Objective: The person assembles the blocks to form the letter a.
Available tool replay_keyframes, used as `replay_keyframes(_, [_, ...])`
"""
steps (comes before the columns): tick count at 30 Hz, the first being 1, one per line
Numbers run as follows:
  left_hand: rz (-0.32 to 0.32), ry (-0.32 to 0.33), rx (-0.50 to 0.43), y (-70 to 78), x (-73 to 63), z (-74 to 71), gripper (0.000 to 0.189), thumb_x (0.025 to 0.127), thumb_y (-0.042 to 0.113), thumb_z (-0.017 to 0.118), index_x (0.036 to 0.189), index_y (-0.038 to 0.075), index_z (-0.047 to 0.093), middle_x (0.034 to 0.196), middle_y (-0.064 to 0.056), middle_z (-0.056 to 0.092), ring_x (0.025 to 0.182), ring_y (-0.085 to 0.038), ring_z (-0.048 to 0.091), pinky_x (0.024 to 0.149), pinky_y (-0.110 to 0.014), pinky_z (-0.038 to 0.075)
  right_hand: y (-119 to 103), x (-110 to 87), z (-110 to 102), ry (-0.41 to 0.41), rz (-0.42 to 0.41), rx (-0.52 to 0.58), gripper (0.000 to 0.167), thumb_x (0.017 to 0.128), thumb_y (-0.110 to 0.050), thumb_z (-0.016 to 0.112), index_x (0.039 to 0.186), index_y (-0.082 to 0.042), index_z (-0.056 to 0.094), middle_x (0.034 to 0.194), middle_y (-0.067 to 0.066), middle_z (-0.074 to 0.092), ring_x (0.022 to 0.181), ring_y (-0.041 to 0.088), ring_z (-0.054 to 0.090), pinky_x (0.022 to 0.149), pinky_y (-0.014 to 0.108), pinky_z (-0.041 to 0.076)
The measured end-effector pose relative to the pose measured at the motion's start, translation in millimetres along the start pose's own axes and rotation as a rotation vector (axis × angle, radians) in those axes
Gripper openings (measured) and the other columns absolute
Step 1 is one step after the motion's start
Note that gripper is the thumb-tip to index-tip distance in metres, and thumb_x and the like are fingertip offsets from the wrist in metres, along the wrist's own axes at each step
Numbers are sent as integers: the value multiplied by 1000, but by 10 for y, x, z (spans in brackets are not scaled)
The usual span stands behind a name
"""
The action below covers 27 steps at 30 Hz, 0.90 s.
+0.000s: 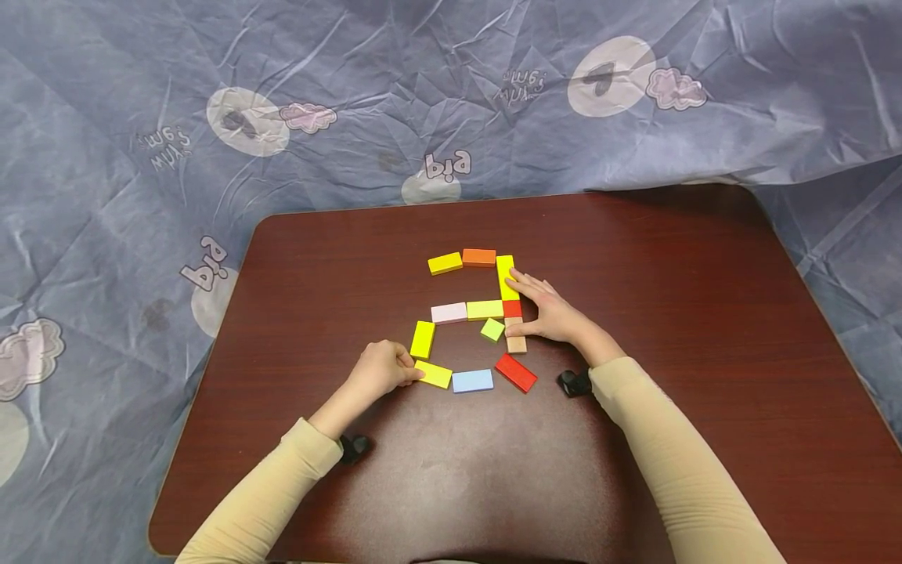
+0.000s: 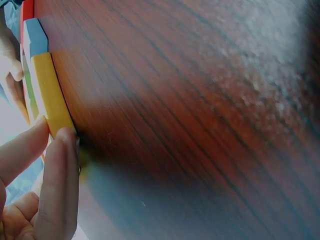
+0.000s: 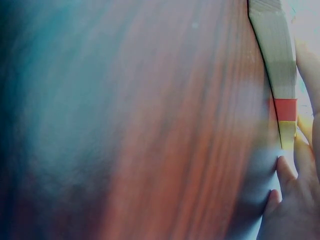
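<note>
My left hand [image 1: 380, 368] pinches the end of a flat yellow block [image 1: 437, 377] between thumb and fingers; the left wrist view shows this yellow block [image 2: 50, 92] close up. Right of it lie a blue block [image 1: 473, 381] and a slanted red block [image 1: 516, 374]. My right hand [image 1: 555, 315] is spread along a column of blocks. Its fingertips touch a long yellow block [image 1: 503, 269] and its thumb reaches a plain wooden block [image 1: 517, 345]. A red piece [image 1: 511, 309] sits between those two.
A small green block [image 1: 492, 330] lies inside the lower loop. Pale yellow [image 1: 485, 310] and pink [image 1: 449, 313] blocks form a middle row, with another yellow block [image 1: 423, 339] below left. Orange [image 1: 479, 257] and yellow [image 1: 445, 263] blocks lie at the far side of the brown table [image 1: 338, 258].
</note>
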<state>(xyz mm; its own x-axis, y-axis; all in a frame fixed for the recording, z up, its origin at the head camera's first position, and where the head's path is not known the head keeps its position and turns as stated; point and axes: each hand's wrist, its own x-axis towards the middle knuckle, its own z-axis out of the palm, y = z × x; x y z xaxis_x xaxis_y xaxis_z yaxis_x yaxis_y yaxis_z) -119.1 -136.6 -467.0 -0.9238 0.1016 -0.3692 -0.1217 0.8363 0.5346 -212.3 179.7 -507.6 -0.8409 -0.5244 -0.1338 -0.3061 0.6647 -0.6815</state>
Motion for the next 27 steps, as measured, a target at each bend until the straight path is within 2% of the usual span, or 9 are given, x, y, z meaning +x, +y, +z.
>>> replay_keyframes(12, [48,78,13,-3,0,60,19,75,19,86,77,7,72,67,0,69,58,-9,58,54,-20,44,-11,-10,5,7,-5,5,99,77,-37,84,155,-9,30,167,6,12,152,32,12,122,53,2])
replay_keyframes(27, [64,92,10,18,-23,70,18,76,18,86,77,6,72,70,-1,69,60,-11,57,55,-20,45,-16,-13,2,5,-13,11,98,78,-36,84,155,-8,30,166,8,12,152,32,12,122,54,1])
